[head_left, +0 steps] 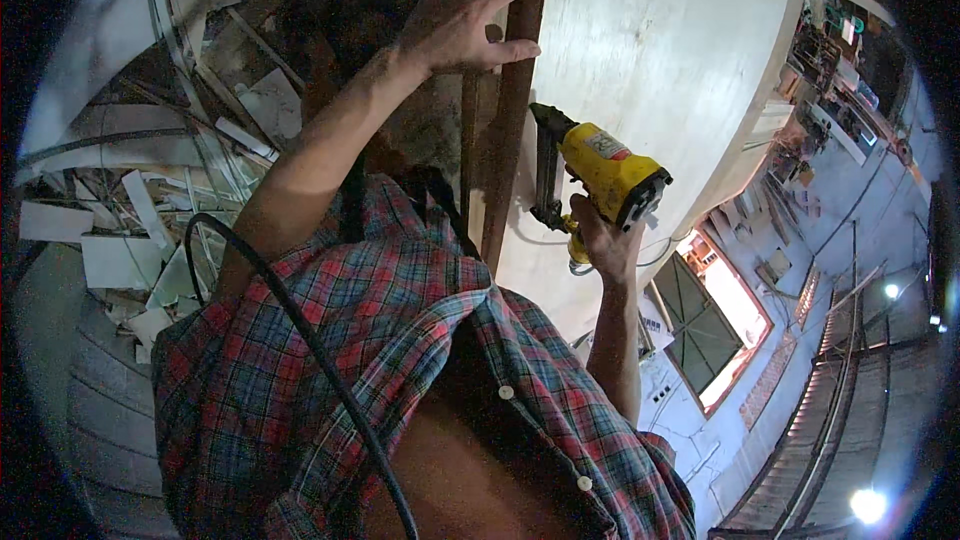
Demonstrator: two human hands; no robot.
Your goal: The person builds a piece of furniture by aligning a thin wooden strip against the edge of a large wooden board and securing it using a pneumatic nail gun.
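Note:
A yellow and black nail gun (612, 168) is in my right hand (606, 238), which wraps round its grip. The tool's dark nose points to the upper left, close to the edge of a large pale wooden panel (660, 30). I cannot tell whether the nose touches the wood. My left hand (465, 18), with a ring on one finger, lies over a dark brown wooden strip (497, 190) along the panel's left edge. Its fingers are stretched out and apart, and the thumb reaches onto the strip.
Broken boards and offcuts (125, 258) are heaped on the left. A black cable (300, 325) loops past my left arm and across my checked shirt. Thin hose or wire runs below the nail gun. A cluttered shelf area (835, 70) and an open window (715, 320) are on the right.

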